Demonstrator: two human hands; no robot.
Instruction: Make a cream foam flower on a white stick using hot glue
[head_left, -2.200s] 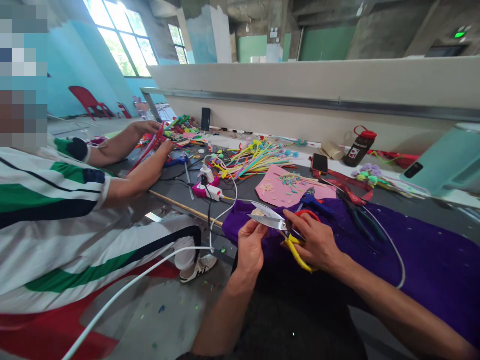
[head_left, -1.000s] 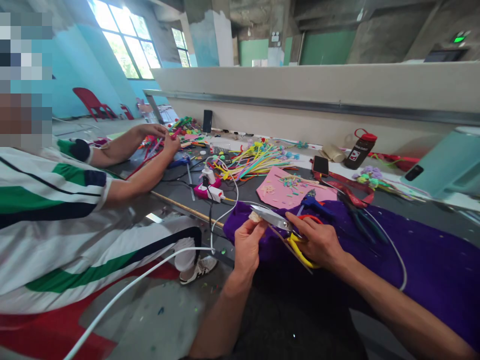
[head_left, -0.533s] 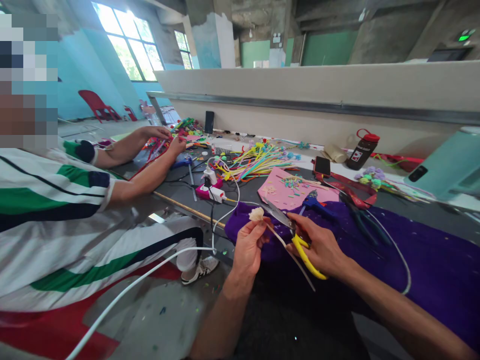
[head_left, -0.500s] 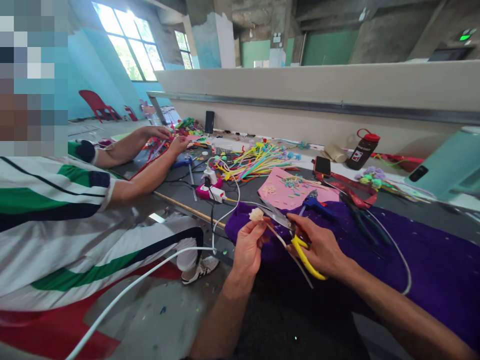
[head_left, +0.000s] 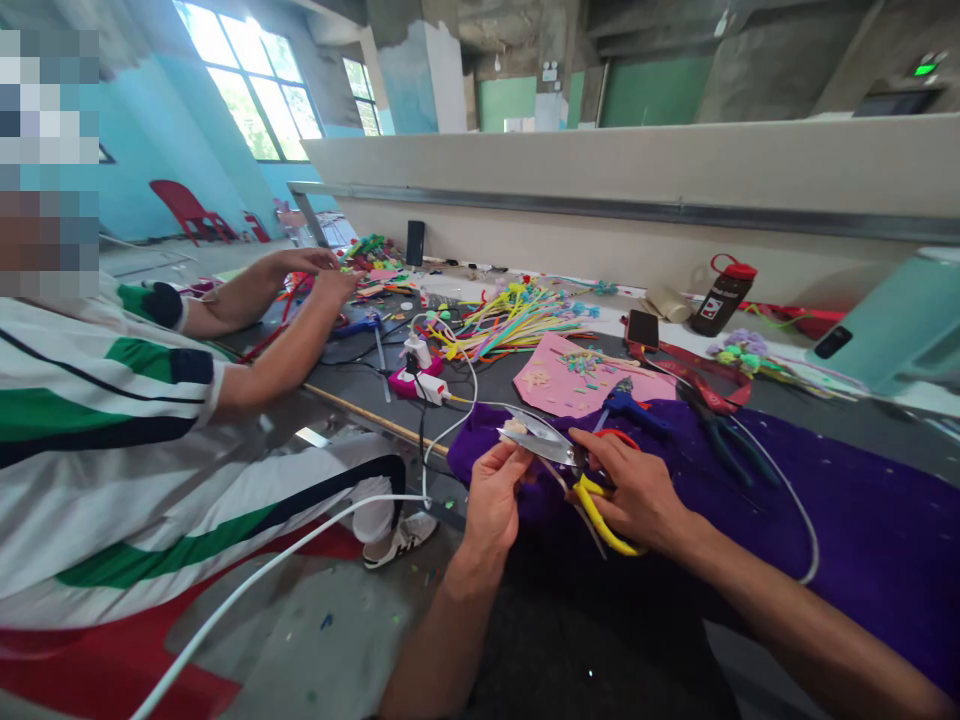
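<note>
Head view — left hand (head_left: 491,500) pinches cream tuft (head_left: 514,428) at base, in front of purple cloth (head_left: 847,530); right hand (head_left: 641,495) clamped on scissors (head_left: 547,449), blades parted about tuft. Risk: tuft twisting in pinch could bring blades onto fingertips (head_left: 517,460) — nick, or overdeep cut.

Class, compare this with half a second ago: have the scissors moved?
Yes: the scissors have moved left, judged against the pink sheet on the table.
</note>
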